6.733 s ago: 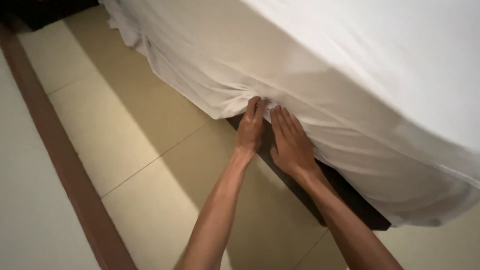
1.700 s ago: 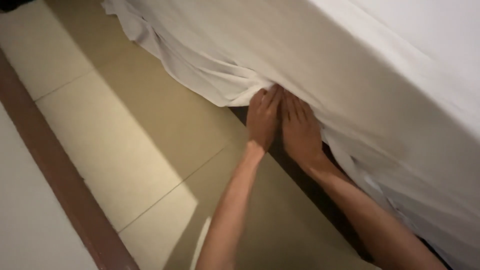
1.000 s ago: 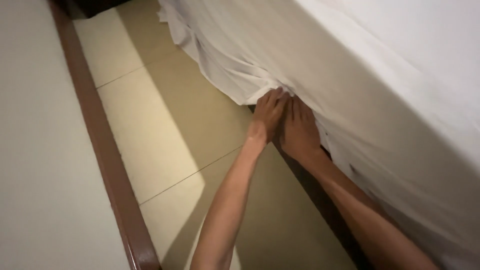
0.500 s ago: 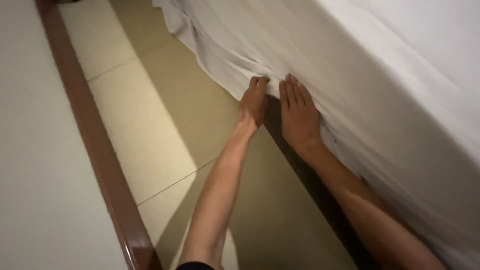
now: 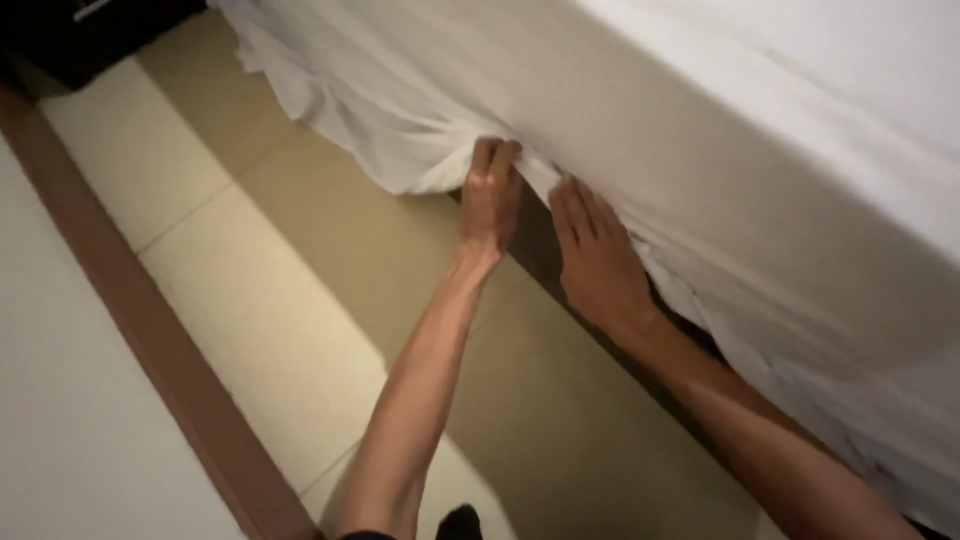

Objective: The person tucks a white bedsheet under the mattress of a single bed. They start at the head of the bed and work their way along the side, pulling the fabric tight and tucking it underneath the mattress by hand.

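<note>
A white bed sheet (image 5: 400, 110) hangs over the side of a mattress (image 5: 760, 130) and bunches in folds near the floor. My left hand (image 5: 490, 195) grips a fold of the sheet's lower edge, fingers curled over it. Beside it, my right hand (image 5: 595, 250) lies flat with fingers together, pressing the sheet in at the gap between the mattress and the dark bed base (image 5: 535, 255). Its fingertips are partly hidden under the cloth. Both forearms reach up from the bottom of the view.
Beige floor tiles (image 5: 250, 300) run along the bed. A brown skirting strip (image 5: 150, 330) borders a pale wall at the left. A dark piece of furniture (image 5: 90, 40) stands at the top left corner. More loose sheet hangs at the lower right (image 5: 880, 420).
My left hand has closed on a fold of the sheet; half a second ago its fingers lay straighter. Both hands have shifted slightly along the bed edge, and the view has swung.
</note>
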